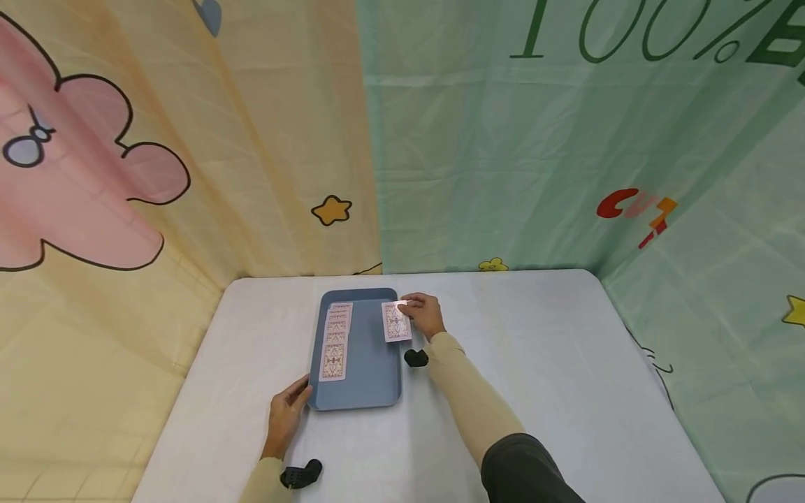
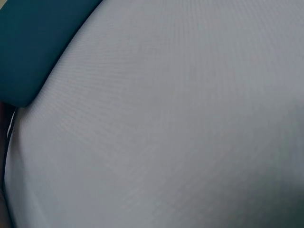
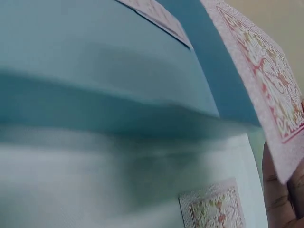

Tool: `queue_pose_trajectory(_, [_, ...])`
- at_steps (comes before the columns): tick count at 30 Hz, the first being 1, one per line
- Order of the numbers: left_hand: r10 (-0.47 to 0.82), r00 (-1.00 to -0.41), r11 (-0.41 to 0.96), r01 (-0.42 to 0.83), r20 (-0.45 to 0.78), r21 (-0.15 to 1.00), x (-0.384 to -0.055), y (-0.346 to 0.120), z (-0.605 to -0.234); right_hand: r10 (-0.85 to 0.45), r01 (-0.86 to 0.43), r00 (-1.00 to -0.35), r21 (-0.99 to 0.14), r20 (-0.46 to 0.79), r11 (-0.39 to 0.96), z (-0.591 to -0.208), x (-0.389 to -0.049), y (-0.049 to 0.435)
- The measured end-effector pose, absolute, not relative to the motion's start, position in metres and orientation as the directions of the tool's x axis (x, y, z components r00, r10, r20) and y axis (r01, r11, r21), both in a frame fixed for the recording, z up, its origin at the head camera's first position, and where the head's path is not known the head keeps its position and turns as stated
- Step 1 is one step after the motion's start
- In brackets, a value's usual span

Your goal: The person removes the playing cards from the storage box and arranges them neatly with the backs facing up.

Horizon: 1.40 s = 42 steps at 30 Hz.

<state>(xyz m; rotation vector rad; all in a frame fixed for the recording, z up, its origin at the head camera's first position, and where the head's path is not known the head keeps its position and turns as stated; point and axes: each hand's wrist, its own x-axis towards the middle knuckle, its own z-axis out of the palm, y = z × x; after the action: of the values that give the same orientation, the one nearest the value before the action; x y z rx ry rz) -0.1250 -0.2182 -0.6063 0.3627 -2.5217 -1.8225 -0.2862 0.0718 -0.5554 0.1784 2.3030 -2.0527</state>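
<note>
In the head view, my right hand (image 1: pixel 424 314) pinches a playing card (image 1: pixel 395 323) with a patterned red-and-white back, held above the right rim of a blue-grey tray (image 1: pixel 374 377). That card (image 3: pixel 266 71) appears tilted in the right wrist view, with part of my right hand (image 3: pixel 285 199) behind it. An overlapping column of cards (image 1: pixel 335 349), backs up, lies along the tray's left side. At the tray's front left corner, my left hand (image 1: pixel 287 413) holds the rim between thumb and fingers. Only the tray's corner (image 2: pixel 33 47) and a dark sliver of hand show in the left wrist view.
Another card (image 3: pixel 216 209) lies back up on the white table (image 1: pixel 534 363) beside the tray's right edge. Patterned curtains (image 1: pixel 478 175) hang behind and beside the table.
</note>
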Motion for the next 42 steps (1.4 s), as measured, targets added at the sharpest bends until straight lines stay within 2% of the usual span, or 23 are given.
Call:
queue_pose_trajectory(8, [-0.192,-0.973,0.281,-0.182,-0.131,0.942,-0.124,-0.218,-0.606,0.087,0.113,-0.991,-0.982,-0.100,0.153,-0.566,-0.300,0.100])
queue_pose_trajectory(16, [-0.205,-0.969,0.308,-0.198,-0.139,0.930,-0.125,-0.216,-0.607,0.173,0.241,-0.962,-0.955,-0.211,0.174,-0.574,-0.308,0.127])
queue_pose_trajectory(29, [-0.204,-0.975,0.316,-0.155,-0.093,0.936,-0.125,-0.217,-0.607,0.270,0.336,-0.920,-0.925,-0.283,0.176,-0.583,-0.321,0.160])
queue_pose_trajectory(42, [-0.199,-0.973,0.292,-0.173,-0.117,0.941,-0.125,-0.218,-0.605,0.281,0.400,-0.901,-0.882,-0.329,0.249,-0.590,-0.328,0.173])
